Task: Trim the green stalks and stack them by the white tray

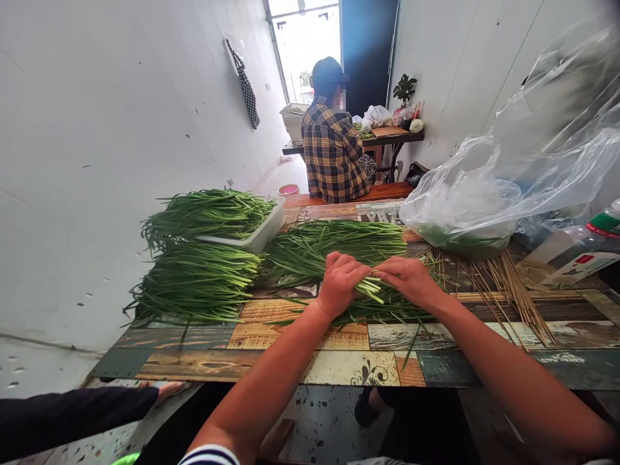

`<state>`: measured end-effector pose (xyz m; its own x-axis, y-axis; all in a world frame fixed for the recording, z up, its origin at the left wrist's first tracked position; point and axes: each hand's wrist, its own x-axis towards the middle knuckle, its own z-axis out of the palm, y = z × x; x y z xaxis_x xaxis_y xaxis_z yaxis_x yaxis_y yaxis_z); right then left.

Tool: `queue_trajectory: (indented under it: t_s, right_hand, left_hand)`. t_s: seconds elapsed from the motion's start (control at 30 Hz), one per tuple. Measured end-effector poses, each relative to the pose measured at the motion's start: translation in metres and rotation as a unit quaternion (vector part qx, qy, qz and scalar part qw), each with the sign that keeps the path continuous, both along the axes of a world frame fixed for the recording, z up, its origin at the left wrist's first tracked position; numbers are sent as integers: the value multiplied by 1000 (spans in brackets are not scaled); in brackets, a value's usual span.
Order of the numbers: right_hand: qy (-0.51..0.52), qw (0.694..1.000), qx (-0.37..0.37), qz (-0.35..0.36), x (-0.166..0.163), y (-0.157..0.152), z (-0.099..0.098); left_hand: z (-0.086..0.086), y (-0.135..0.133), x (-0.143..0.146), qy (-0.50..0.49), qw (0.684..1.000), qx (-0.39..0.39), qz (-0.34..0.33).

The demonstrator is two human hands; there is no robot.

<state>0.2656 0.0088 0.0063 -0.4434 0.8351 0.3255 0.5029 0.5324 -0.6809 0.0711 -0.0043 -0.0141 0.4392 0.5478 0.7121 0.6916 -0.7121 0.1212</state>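
My left hand [339,281] is closed round a small bunch of green chive stalks [371,289], whose pale cut ends stick out to the right. My right hand [411,279] pinches the same bunch from the right side. Both hands hover over loose chives [329,248] spread on the patterned table [349,368]. Two bigger heaps of chives lie to the left: one on the table [194,284], one in a white tray [213,216].
Thin bamboo skewers [508,290] lie scattered at the right, beside a clear plastic bag [484,194] over a bowl of greens and a plastic bottle [576,255]. A person in a plaid shirt [334,155] sits ahead, back turned. Another person's dark sleeve and hand [165,390] rest at the lower left.
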Motion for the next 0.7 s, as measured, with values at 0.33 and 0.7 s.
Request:
queue_trajectory:
  t_s: [0.33, 0.7]
  right_hand:
    - [253, 940, -144, -178, 25, 30, -13]
    - [-152, 954, 137, -221, 56, 51, -19]
  left_hand:
    - [1, -3, 5, -2, 999, 29, 27]
    - [-3, 2, 1, -69, 995, 52, 53]
